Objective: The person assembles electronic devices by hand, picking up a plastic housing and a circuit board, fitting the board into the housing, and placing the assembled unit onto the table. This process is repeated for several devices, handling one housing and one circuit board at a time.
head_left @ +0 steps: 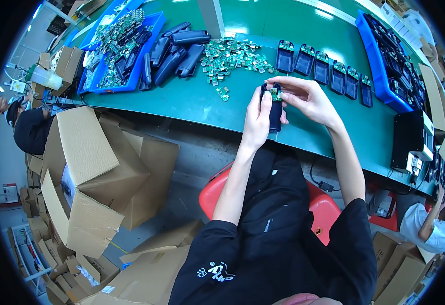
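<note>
Between my two hands, over the near edge of the green table, is a dark plastic casing [276, 121] with a small green circuit board [275, 93] at its upper end. My left hand [257, 114] wraps round the casing's left side, thumb lying up its front. With thumb and fingers, my right hand [308, 97] grips the board at the casing's top right. Ahead of my hands lies a loose heap of small green circuit boards [232, 55]. A row of dark casings with boards in their tops [321, 70] stretches off to the right.
Closed dark casings [174, 56] are piled left of the boards. A blue bin [111, 90] of boards stands at the far left, another blue bin [380, 84] of casings at the right. A black box-shaped device [410, 140] sits at the right edge. Open cardboard boxes [92, 147] stand below left.
</note>
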A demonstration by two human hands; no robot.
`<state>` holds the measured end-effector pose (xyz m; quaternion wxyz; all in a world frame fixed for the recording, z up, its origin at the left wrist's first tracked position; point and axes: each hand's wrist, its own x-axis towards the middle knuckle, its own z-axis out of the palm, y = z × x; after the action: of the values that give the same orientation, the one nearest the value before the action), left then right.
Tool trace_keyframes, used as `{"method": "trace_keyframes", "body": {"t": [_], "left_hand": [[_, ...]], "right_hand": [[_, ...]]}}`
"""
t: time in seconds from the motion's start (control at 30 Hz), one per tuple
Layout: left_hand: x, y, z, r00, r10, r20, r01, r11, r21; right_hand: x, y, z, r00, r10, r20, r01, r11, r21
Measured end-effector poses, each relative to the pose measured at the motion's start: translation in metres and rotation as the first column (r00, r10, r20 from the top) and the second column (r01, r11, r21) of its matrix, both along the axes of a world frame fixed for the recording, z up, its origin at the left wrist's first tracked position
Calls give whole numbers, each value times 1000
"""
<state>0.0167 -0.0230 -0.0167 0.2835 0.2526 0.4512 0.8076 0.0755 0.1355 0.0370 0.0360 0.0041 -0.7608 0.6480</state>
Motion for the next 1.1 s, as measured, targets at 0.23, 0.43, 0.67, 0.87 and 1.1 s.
{"method": "trace_keyframes", "body": {"t": [0.23, 0.43, 0.67, 0.87, 1.1], "left_hand": [[1, -1, 3, 1000, 3, 6, -3, 1000, -5], [1, -1, 3, 998, 17, -52, -18, 1000, -23], [2, -1, 3, 999, -7, -42, 7, 1000, -18], [-2, -8, 5, 993, -118, 15, 118, 992, 37], [0, -6, 9, 998, -70, 2, 70, 997, -23]], "right_hand": [[0, -4, 2, 1000, -9, 17, 9, 1000, 30], [0, -10, 2, 963, 6, -271, 48, 980, 191], [0, -12, -2, 940, -42, -339, 169, 919, 355], [-1, -14, -2, 933, -93, -349, 205, 932, 298], [-2, -16, -4, 820, -46, -571, 369, 805, 465]]}}
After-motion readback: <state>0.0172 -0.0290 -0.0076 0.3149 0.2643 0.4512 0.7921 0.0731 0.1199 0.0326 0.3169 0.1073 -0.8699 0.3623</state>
